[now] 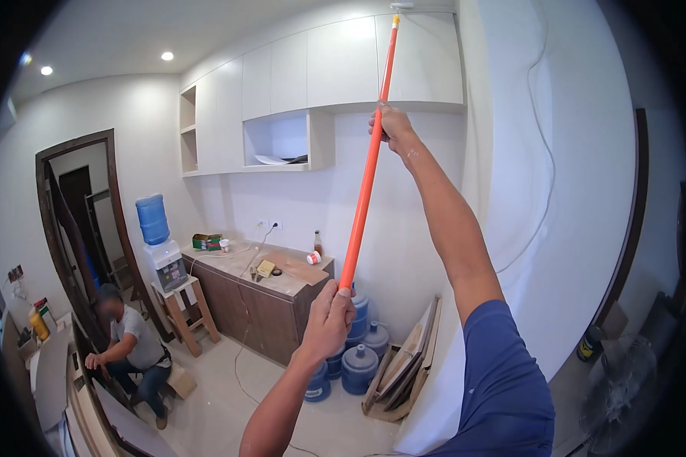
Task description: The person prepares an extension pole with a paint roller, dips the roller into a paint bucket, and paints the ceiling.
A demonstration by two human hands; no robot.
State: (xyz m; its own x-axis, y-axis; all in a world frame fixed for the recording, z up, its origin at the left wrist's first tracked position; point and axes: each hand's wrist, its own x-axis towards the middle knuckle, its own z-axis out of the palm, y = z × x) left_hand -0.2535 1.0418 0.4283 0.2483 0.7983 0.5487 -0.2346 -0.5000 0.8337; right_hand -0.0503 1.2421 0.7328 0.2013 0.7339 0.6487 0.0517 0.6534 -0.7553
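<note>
The person's left hand point(329, 318) is gripping an orange extension pole point(363, 194) near its lower end, its fingers curling fully around the shaft, while the right hand point(393, 126) is wrapping its fingers around the pole higher up. The pole is slanting upward in front of white overhead cabinets point(343, 61), its yellow tip point(395, 21) pointing toward a white head point(404, 6), perhaps a paint roller, that is showing poorly near the ceiling point(229, 27). Beyond the left hand, blue water jugs point(359, 369) are standing on the floor point(213, 396) beside a brown base cabinet point(244, 308), and boards point(405, 358) are leaning nearby. Farther left, a water dispenser point(165, 259) is standing on a wooden stand point(207, 314), and another person point(135, 337) is sitting low.
</note>
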